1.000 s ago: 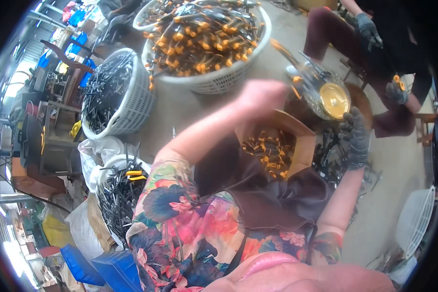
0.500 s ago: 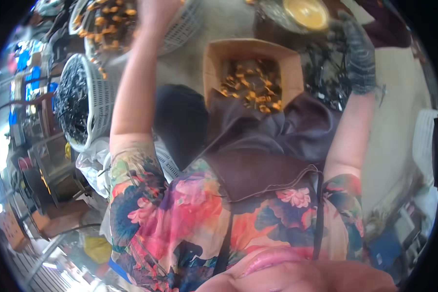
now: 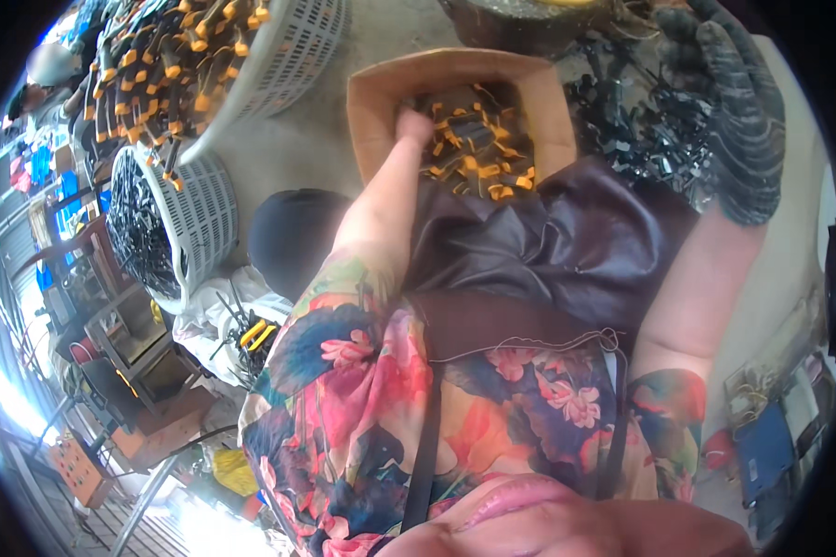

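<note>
Left hand [image 3: 414, 125] plunged into cardboard box [image 3: 372, 93] among orange-and-black parts [image 3: 478, 148], grip hidden; gloved right hand [image 3: 738, 130] open, well right.

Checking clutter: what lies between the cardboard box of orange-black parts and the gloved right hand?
In the head view, a heap of dark metal parts lies between the cardboard box and the gloved right hand.

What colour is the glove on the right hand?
The glove on the right hand is dark grey knit with faint stripes, seen best in the head view.

Bright daylight, glare blown out at lower-left rim; strong fisheye warp at edges, slight motion blur.
</note>
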Demonstrator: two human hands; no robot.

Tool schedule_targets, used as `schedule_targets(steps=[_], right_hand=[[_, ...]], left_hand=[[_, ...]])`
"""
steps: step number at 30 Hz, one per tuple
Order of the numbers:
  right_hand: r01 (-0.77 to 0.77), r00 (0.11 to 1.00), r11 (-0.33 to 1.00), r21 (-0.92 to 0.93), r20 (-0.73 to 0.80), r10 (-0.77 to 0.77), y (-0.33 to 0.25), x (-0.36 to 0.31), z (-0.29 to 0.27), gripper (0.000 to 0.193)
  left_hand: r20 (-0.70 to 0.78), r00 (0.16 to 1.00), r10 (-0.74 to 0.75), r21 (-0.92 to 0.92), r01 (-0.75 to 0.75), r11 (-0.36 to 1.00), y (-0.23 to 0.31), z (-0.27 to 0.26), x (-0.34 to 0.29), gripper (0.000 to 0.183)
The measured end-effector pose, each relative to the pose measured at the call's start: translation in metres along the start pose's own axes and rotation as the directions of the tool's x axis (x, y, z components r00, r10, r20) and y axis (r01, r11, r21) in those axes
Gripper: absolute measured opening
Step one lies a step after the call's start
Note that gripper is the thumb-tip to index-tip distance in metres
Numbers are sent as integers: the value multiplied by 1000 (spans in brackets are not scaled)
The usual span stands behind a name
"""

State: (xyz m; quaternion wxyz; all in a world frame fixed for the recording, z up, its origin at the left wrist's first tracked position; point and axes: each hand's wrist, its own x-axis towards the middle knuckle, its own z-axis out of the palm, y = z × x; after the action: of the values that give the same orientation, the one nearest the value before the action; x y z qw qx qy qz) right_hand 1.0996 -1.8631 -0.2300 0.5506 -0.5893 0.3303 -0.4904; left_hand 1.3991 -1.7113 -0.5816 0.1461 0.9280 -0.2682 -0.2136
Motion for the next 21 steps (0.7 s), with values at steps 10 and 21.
schedule_targets(steps=[10,21], right_hand=[[-17,994,994,-104,-114,6,-3,13,8,34],[212,853,869,-448,518,59,90,5,31,38]], left_hand=[[453,870,194,-29,-203,979,28,-34,3,49],[538,385,750,-843,264,469,164,-176,-123,31]])
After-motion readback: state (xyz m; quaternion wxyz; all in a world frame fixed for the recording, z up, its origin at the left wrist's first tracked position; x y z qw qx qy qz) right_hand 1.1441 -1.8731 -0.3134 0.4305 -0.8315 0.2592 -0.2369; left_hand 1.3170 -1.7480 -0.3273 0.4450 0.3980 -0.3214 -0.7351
